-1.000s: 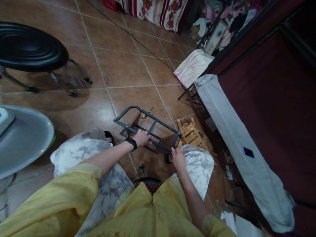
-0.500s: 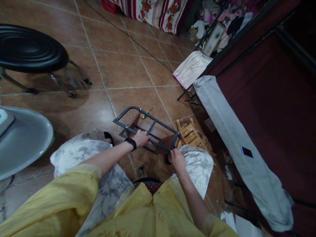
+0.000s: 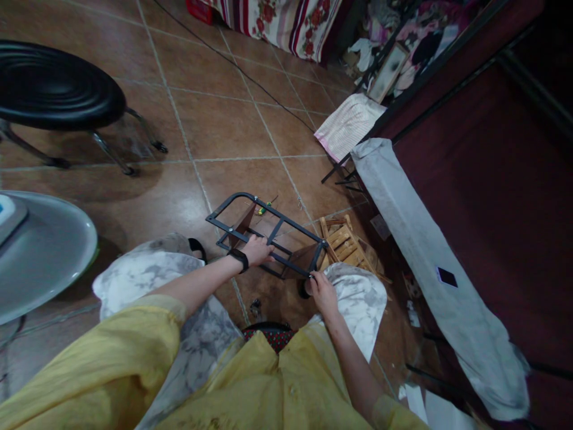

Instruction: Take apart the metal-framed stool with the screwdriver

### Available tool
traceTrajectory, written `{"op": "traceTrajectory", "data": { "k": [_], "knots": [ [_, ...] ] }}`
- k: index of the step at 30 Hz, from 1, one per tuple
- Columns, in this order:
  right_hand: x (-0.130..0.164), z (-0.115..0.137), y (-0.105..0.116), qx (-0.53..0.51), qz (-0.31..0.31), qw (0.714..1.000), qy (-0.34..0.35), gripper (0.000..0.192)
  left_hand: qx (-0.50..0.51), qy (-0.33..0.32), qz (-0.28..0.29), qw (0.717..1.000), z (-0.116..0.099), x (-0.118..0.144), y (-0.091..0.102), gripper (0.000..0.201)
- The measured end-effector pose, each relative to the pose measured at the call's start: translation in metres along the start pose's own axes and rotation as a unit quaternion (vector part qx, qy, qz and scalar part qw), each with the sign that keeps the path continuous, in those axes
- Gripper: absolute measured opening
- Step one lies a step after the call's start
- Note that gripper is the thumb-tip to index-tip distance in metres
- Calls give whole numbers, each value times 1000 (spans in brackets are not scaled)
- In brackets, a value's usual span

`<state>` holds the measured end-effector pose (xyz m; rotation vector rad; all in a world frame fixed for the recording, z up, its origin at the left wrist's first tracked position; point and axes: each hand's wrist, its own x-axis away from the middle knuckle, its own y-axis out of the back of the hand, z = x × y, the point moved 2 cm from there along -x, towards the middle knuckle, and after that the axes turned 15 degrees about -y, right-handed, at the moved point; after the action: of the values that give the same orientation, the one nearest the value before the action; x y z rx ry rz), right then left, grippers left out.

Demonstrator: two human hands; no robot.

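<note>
At the centre of the frame, on the tiled floor (image 3: 224, 125), lay our black metal frame (image 3: 268, 233). Our left hand (image 3: 257, 249) was closed around its middle bar; our right hand (image 3: 321, 291) pinched its lower right corner. Brown panels sat fitted inside, so we judged assembly partly done, with fastening left.

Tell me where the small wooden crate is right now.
In the head view, the wooden crate lies on the tiled floor right of centre, beside the black metal frame's right end, just beyond the right hand.
</note>
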<state>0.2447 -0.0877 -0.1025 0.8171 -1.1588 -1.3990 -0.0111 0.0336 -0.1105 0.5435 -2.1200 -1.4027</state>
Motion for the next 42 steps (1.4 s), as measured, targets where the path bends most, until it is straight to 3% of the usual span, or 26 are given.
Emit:
{"op": "traceTrajectory", "data": {
  "k": [9,15,21,33,39,42],
  "knots": [
    [-5,8,-2,143,-2,988,-62,30,17,1,6,1000,2,-3,-5,42],
    [1,8,-2,121,5,986,-118,37,22,-4,0,1000,5,-4,-9,41],
    [3,8,6,88,18,996,-25,29,20,0,4,1000,6,-6,-11,42],
    [0,12,0,154,0,984,-87,33,27,10,7,1000,6,-3,-11,44],
    [0,13,2,134,8,991,-18,28,31,14,17,999,3,-3,-7,40],
    [-3,15,1,158,10,987,-32,28,24,11,16,1000,2,-2,-7,41]
  ]
}}
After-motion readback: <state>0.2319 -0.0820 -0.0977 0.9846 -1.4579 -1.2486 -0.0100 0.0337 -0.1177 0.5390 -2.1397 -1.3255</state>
